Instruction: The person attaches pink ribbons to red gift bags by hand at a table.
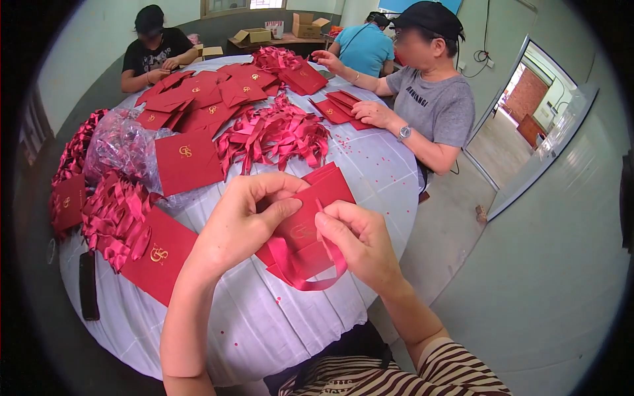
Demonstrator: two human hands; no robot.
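Note:
Between my hands, above the near side of the table, is a small red paper gift bag [302,231] with a gold monogram. My left hand [254,211] is closed at its edge, thumb pressed on the red paper; its other fingers are partly hidden behind. On the right, my right hand [356,244] pinches a glossy red ribbon [310,285] against the bag's face. The ribbon hangs in a loop below the bag. More red paper lies behind or under the held bag; I cannot tell whether it is a separate bag.
A white-covered round table [264,330] carries a heap of red bags [211,109], a ribbon pile [274,135], a second ribbon bundle [119,214], clear plastic wrapping [122,145] and a dark phone-like slab [88,287]. A co-worker in grey [429,99] handles bags at right; others sit farther back.

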